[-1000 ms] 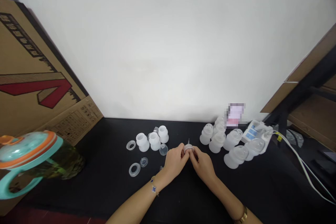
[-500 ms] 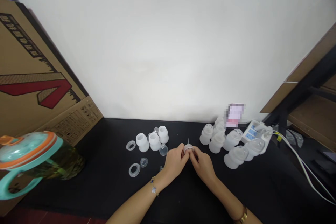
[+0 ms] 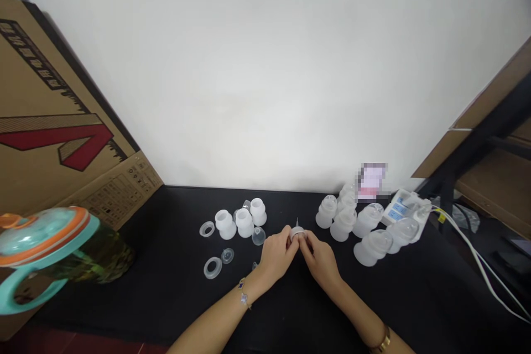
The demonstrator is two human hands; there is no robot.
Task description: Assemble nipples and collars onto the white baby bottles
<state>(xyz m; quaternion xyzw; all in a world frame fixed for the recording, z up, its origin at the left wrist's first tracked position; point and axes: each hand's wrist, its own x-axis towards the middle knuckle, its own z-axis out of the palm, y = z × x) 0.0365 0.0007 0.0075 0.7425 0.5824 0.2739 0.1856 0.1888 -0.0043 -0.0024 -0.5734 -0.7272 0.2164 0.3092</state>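
Note:
Between my two hands is a white bottle collar ring (image 3: 297,230) with the tip of a clear nipple poking up through it. My left hand (image 3: 277,254) grips the ring from the left, fingers closed on it. From the right, my right hand (image 3: 318,259) pinches the same ring, thumbs close together at its near side. Left of my hands stand open white baby bottles (image 3: 244,223). A clear dome cap (image 3: 258,236) lies just beside them. Two loose collar rings (image 3: 213,268) and a clear nipple (image 3: 227,256) lie farther left on the black table (image 3: 174,265).
Several capped baby bottles (image 3: 343,224) stand to the right. Behind them are a power strip (image 3: 400,207) with white cables (image 3: 468,243) and a pixelated upright object (image 3: 372,180). A large turquoise-lidded jug (image 3: 50,243) and a cardboard box (image 3: 53,99) occupy the left. A white wall (image 3: 265,77) closes the back.

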